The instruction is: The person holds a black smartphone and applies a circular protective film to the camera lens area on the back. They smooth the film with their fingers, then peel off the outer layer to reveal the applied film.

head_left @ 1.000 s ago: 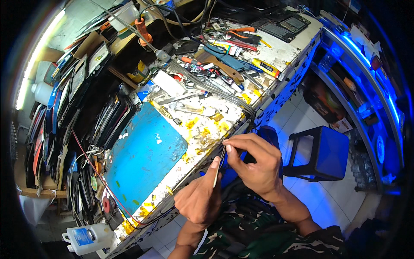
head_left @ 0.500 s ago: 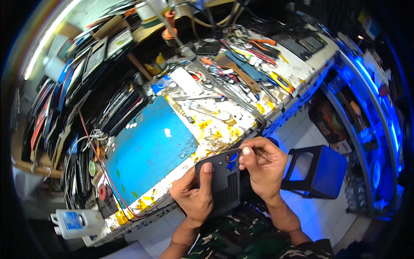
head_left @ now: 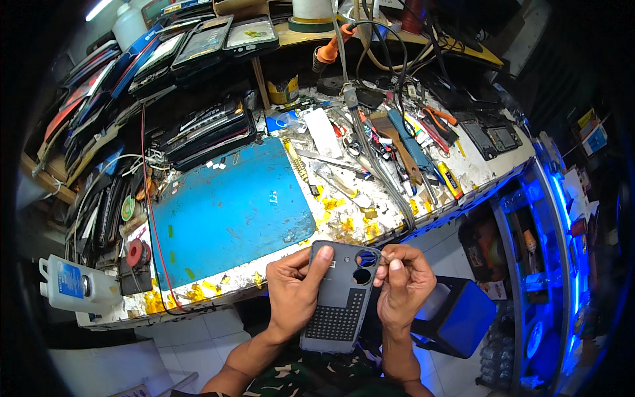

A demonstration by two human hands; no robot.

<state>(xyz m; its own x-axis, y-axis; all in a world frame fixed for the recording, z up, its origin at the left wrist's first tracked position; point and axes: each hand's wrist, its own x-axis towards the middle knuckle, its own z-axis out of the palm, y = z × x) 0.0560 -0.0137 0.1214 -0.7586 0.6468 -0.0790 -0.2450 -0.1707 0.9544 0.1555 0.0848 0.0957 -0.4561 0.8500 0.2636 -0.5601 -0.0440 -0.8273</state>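
A dark grey phone back cover (head_left: 336, 322) with two large round camera holes and a dotted grid on its lower half is held up in front of me, over the near edge of the bench. My left hand (head_left: 293, 294) grips its left side, thumb lying on the face near the upper corner and fingers behind. At the opposite corner, beside the camera holes, my right hand (head_left: 405, 284) has its fingertips bent closed on the rim. Whether anything small sits in that pinch is hidden.
A worn blue mat (head_left: 231, 212) covers the bench's left part. Pliers (head_left: 436, 122), a yellow-handled tool (head_left: 450, 180) and cables clutter the right. A white jug (head_left: 73, 284) stands at the left corner, stacked phone parts (head_left: 205, 129) behind. A dark stool (head_left: 460, 317) is on the floor.
The view has shifted, so the bench shows more squarely. The cover has turned more upright and shows more of its dotted face. Both hands keep their places on it.
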